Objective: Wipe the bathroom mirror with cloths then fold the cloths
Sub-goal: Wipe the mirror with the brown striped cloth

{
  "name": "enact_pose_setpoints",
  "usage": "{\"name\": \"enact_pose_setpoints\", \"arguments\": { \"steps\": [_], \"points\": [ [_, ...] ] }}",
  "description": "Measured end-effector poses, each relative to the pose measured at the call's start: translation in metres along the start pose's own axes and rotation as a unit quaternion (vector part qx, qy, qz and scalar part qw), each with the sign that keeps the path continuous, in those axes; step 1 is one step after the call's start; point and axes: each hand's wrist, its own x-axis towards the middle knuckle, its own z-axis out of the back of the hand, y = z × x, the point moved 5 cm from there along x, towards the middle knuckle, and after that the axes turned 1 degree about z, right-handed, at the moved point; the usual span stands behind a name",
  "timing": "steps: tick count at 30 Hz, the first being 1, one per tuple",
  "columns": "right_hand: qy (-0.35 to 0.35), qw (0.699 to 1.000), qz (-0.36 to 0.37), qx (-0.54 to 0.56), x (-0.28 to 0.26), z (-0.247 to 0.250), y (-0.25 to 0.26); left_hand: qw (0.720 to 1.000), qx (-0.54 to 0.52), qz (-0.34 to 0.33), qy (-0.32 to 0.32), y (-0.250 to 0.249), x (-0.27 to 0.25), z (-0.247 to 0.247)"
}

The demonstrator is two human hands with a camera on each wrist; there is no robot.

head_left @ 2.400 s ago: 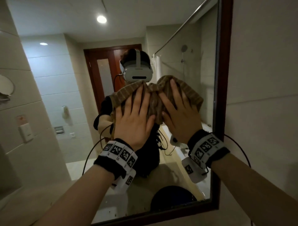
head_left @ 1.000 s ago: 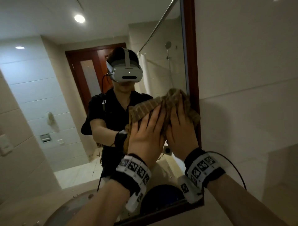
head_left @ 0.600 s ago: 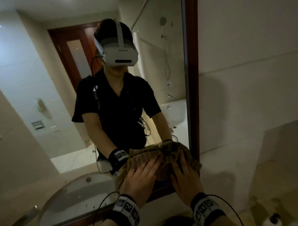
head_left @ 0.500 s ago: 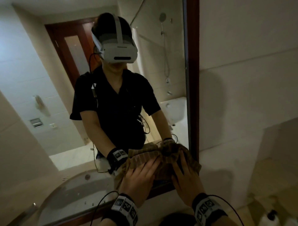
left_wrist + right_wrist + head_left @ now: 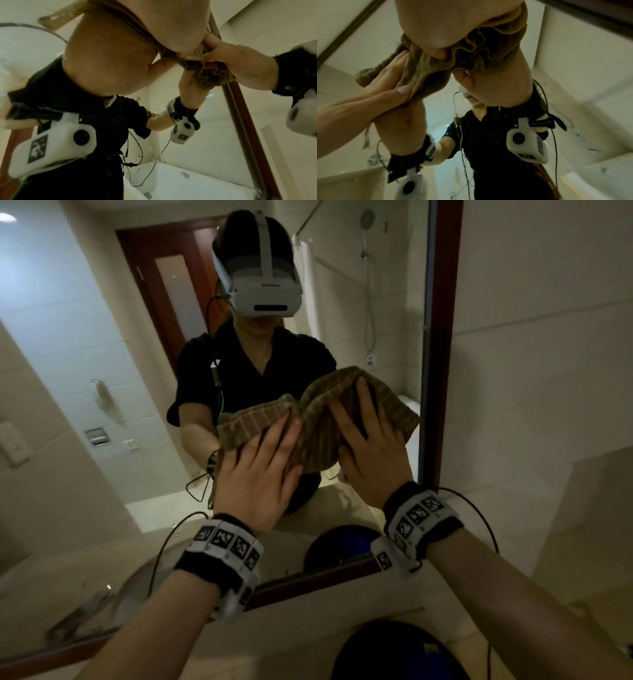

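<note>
A brown striped cloth (image 5: 318, 436) lies bunched against the glass of the bathroom mirror (image 5: 102, 354), near its dark wooden frame (image 5: 442, 337) on the right. My left hand (image 5: 257, 474) presses the cloth's left part with flat, straight fingers. My right hand (image 5: 370, 446) presses its right part the same way, fingers spread. In the left wrist view the cloth (image 5: 211, 75) ruffles out between my palm and the glass. The right wrist view shows the cloth (image 5: 479, 54) under my right palm, with my left hand (image 5: 376, 88) flat on it beside.
A round dark blue object (image 5: 397, 652) stands on the counter below the mirror. A pale tiled wall (image 5: 548, 371) runs right of the frame. The glass reflects a person in a headset, a sink (image 5: 137, 587) and a shower.
Both hands slid the cloth right and down to the mirror's lower right corner, then up again; it now sits higher on the glass than half a second ago.
</note>
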Motion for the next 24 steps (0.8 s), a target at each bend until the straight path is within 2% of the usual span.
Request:
{"name": "enact_pose_setpoints", "arguments": {
  "steps": [3,8,12,15,17,20,24],
  "points": [
    [0.004,1.0,-0.024,-0.006,-0.01,-0.01,0.006,1.0,0.005,-0.003,0.002,0.008,-0.006,-0.001],
    [0.026,0.999,-0.023,-0.02,-0.054,-0.035,0.0,1.0,-0.003,0.018,0.02,0.006,-0.035,-0.025],
    [0.048,0.998,-0.034,-0.014,-0.101,-0.054,-0.005,0.997,-0.019,0.018,0.078,-0.014,-0.072,-0.058],
    [0.068,0.994,-0.082,0.001,-0.147,-0.075,-0.015,0.99,-0.059,0.011,0.129,-0.037,-0.096,-0.083],
    [0.082,0.989,-0.119,0.016,-0.176,-0.087,-0.023,0.981,-0.088,-0.021,0.169,-0.054,-0.11,-0.098],
    [0.111,0.981,-0.154,0.028,-0.215,-0.1,-0.038,0.962,-0.108,-0.107,0.227,-0.08,-0.134,-0.129],
    [0.158,0.972,-0.173,0.031,-0.257,-0.106,-0.056,0.928,-0.151,-0.148,0.306,-0.107,-0.154,-0.161]
  ]
}}
